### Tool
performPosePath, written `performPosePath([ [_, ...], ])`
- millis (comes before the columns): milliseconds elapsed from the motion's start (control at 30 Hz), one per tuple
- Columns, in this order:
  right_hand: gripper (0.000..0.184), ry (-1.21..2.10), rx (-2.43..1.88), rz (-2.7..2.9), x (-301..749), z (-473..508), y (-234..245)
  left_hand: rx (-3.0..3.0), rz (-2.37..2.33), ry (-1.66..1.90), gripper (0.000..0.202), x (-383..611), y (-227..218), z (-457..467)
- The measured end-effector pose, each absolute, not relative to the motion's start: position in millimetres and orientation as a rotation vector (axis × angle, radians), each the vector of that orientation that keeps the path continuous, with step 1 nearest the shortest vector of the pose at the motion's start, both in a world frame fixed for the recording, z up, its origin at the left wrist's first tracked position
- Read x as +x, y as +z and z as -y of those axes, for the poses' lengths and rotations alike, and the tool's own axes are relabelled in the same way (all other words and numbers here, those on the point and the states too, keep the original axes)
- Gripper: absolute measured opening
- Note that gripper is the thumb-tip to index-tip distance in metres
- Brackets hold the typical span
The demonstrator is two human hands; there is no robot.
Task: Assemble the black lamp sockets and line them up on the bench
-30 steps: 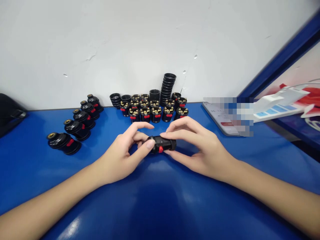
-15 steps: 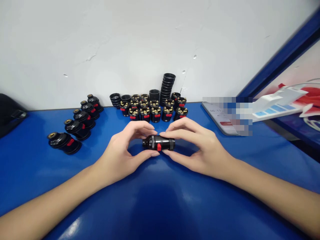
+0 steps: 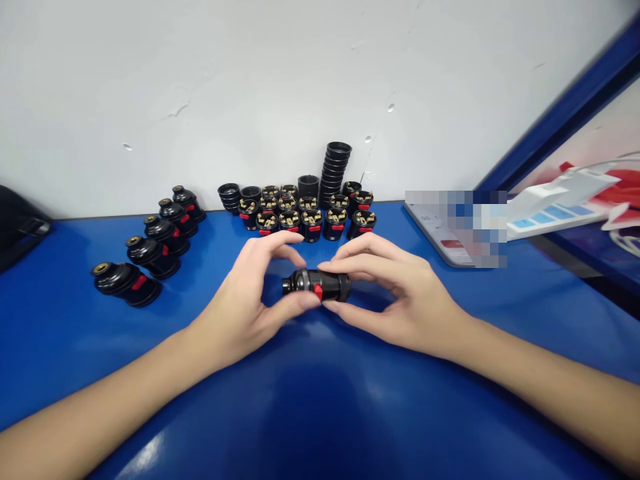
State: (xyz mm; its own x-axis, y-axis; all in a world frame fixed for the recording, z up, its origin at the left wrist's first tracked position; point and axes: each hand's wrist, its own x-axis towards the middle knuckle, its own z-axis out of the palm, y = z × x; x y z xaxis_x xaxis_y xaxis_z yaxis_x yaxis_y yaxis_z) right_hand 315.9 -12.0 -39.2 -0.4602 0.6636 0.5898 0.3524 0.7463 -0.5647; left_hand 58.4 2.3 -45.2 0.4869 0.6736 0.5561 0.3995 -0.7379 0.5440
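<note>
A black lamp holder [image 3: 327,284] with a red switch lies sideways between my hands, just above the blue table. My right hand [image 3: 407,293] grips its wider end, the thumb in front and the fingertips over the top. At the narrower, domed cap [image 3: 293,283] is my left hand [image 3: 255,287], its thumb pressed along the front near the switch. The left forefinger is raised off the cap, while another fingertip lies close behind it. Whether that fingertip touches is hard to see. The ridged band of the cap shows between the left thumb and fingers.
Closed lamp holders [image 3: 127,283] stand in a slanting row at left. Behind my hands stand several open socket bodies [image 3: 313,225] with brass contacts, plus a tall stack of black sleeves [image 3: 335,175] against the wall. A phone [image 3: 440,233] and a white power strip [image 3: 555,210] lie at right.
My left fingers have lifted back from the top of the cap, and the left thumb has slid slightly along the front. My right hand keeps its grip.
</note>
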Motion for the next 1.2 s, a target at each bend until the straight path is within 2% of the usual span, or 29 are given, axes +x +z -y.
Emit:
performPosePath([
  [67,0.037,0.41,-0.729,2.122,316.4,11.3,-38.6,2.347,-0.966,0.988,0.033,58.1,-43.2,-0.2],
  [133,0.038,0.378,-0.707,2.144,317.4,10.5,-38.0,2.323,-0.929,0.92,0.028,58.1,-43.0,0.2],
  [200,0.037,0.369,-0.723,2.15,318.5,9.6,-37.6,2.318,-0.863,0.98,0.038,58.1,-45.2,-1.0],
  [333,0.036,0.4,-0.792,2.12,318.2,9.3,-37.1,2.364,-0.804,1.165,0.079,58.3,-48.9,-3.0],
  [367,0.036,0.411,-0.789,2.119,317.7,9.8,-37.0,2.362,-0.829,1.136,0.081,58.6,-48.3,-2.7],
  [400,0.036,0.418,-0.781,2.12,317.1,10.4,-37.0,2.349,-0.866,1.078,0.076,58.9,-47.1,-2.0],
  [500,0.037,0.435,-0.752,2.127,316.0,12.8,-37.3,2.3,-0.93,0.885,0.042,60.1,-42.4,0.6],
  [533,0.036,0.452,-0.748,2.122,315.9,13.4,-37.5,2.296,-0.923,0.857,0.037,60.4,-41.5,1.2],
  [600,0.034,0.517,-0.756,2.096,316.2,13.8,-38.0,2.293,-0.897,0.878,0.039,60.2,-42.0,1.4],
  [767,0.032,0.72,-0.83,1.971,315.8,12.7,-39.4,2.357,-0.814,1.125,0.068,57.7,-49.3,-2.1],
  [833,0.032,0.751,-0.831,1.955,314.8,12.8,-39.1,2.365,-0.834,1.099,0.078,57.2,-49.4,-2.8],
  [867,0.031,0.752,-0.826,1.955,314.2,13.1,-38.8,2.351,-0.866,1.042,0.076,57.1,-48.4,-2.5],
  [967,0.031,0.725,-0.812,1.973,313.4,14.1,-37.7,2.281,-0.942,0.872,0.046,57.8,-43.5,0.0],
  [1033,0.03,0.719,-0.808,1.981,313.7,14.5,-37.3,2.274,-0.93,0.849,0.037,58.5,-41.3,1.5],
  [1200,0.028,0.791,-0.852,1.929,314.2,14.7,-38.1,2.348,-0.853,1.01,0.055,58.5,-43.8,-0.8],
])
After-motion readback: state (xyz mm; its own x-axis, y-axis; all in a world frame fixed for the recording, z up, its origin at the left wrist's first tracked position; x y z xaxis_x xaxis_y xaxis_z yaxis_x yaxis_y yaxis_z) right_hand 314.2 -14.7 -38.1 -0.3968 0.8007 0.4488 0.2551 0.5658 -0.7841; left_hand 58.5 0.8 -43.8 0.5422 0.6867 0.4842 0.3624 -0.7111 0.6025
